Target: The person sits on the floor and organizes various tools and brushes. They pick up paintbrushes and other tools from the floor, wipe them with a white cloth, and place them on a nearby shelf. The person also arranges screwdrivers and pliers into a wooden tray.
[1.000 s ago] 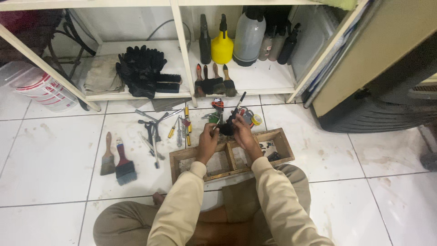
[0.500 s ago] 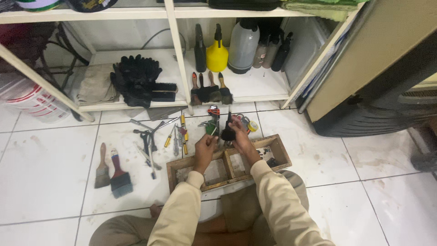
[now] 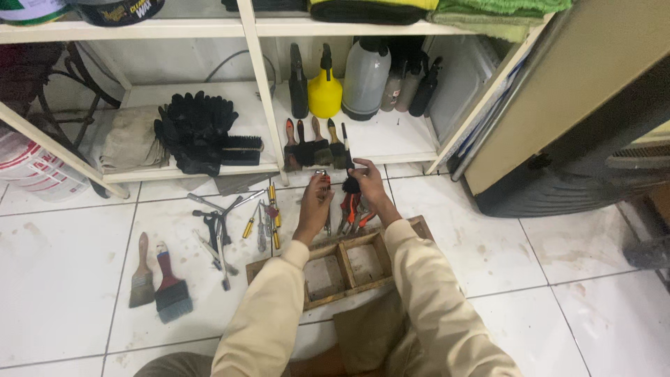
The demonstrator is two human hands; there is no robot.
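My right hand (image 3: 368, 183) grips a small brush with a round black head (image 3: 351, 184), its thin handle pointing up toward the low shelf. My left hand (image 3: 315, 204) reaches forward with fingers closed around a small red-and-silver tool (image 3: 323, 179). Both hands hover over red-handled pliers (image 3: 352, 209) lying on the white floor tiles. A wooden tray with compartments (image 3: 344, 264) sits just in front of my knees, under my forearms. Beige sleeves cover both arms.
A row of dark-bristled brushes (image 3: 313, 148) leans on the low shelf beside a yellow spray bottle (image 3: 325, 88) and a grey sprayer (image 3: 365, 78). Black gloves (image 3: 197, 129) lie further left. Screwdrivers and wrenches (image 3: 230, 223) and two paintbrushes (image 3: 157, 279) lie on the floor.
Both hands have moved forward off the wooden tray toward the low shelf, carrying the black-headed brush along. The camera has tilted up and closer to the shelf.
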